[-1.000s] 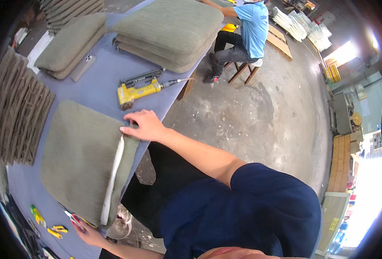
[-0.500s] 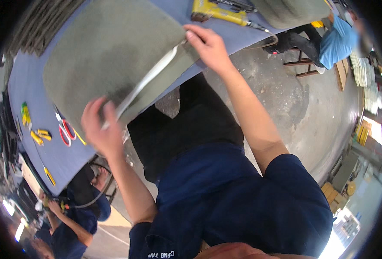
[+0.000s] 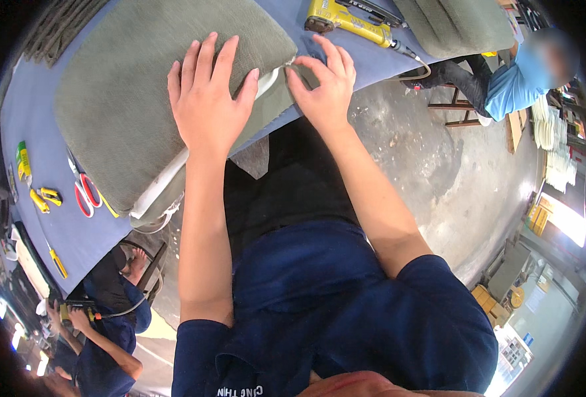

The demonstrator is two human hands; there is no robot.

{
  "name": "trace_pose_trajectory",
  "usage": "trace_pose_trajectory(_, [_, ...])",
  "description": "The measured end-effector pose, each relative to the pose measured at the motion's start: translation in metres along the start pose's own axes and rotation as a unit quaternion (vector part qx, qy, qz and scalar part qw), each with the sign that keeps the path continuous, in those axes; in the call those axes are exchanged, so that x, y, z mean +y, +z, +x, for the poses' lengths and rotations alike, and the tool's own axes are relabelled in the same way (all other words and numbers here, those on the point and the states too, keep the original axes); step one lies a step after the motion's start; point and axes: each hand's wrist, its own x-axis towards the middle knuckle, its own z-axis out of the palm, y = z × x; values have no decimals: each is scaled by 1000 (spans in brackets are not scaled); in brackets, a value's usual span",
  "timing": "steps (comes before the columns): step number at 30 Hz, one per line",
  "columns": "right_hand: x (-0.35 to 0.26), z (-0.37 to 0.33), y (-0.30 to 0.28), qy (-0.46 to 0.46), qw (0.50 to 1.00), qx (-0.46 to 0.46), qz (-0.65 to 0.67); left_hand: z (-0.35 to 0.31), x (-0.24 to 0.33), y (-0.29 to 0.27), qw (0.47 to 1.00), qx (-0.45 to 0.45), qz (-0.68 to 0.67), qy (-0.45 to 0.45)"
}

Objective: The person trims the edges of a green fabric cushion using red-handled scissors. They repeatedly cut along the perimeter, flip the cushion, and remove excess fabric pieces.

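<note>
Flatly, the left hand (image 3: 210, 112) spreads on a cover (image 3: 111, 112) showing white material (image 3: 160, 184); right hand (image 3: 323, 92) curled, grip unclear.

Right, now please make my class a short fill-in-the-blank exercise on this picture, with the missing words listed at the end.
1. The left hand is spread over the gray-green cushion, palm facing ____.
2. Beyond the right hand lies a power tool whose body is ____.
3. The scissors have handles in white and ____.
4. The co-worker at upper right wears a light ____ shirt.

Missing words: down; yellow; red; blue.
</note>
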Motion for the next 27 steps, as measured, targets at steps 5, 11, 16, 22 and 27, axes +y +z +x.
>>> trace_pose_trajectory(5, [-2,0,7,28,999,-6,-22,-3,-3,1,1000,2,1,-3])
trace_pose_trajectory(11, [5,1,7,47,999,-5,16,0,-2,1,1000,-5,8,-4])
trace_pose_trajectory(16, [1,3,4,62,997,15,51,-1,-4,2,1000,2,2,-2])
trace_pose_trajectory(22, [8,0,8,83,991,27,101,-2,-3,-1,1000,1,-1,1])
trace_pose_trajectory(27, [8,2,7,63,995,9,75,-1,-2,-2,1000,-3,2,-2])
